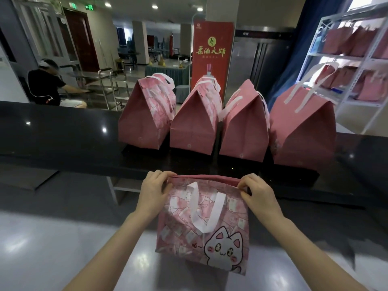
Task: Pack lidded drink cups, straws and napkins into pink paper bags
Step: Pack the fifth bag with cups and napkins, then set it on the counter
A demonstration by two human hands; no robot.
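Forearms reach in from the bottom edge, both to one cat-print pink paper bag (201, 232) held low in front of the black counter (63, 133). Left hand (155, 190) pinches the top-left corner of the mouth and right hand (258, 192) the top-right, fingers curled over the rim. Mouth drawn nearly flat between them. White handle (207, 213) flops down the front face. Contents hidden; no cups, straws or napkins in view. Cannot tell if the base rests on the pale surface below or hangs free.

Four closed pink bags (193, 122) stand in a row on the counter, tops folded to peaks. More sit on the white shelving (346, 59), far right.

Risks, as judged:
- Pull at two corners only, so the paper could tear at the rim if the bag is loaded.
- Uneven lift tilts the bag, and a lidded cup could tip or leak.
- Setting it down carelessly may nudge the row.
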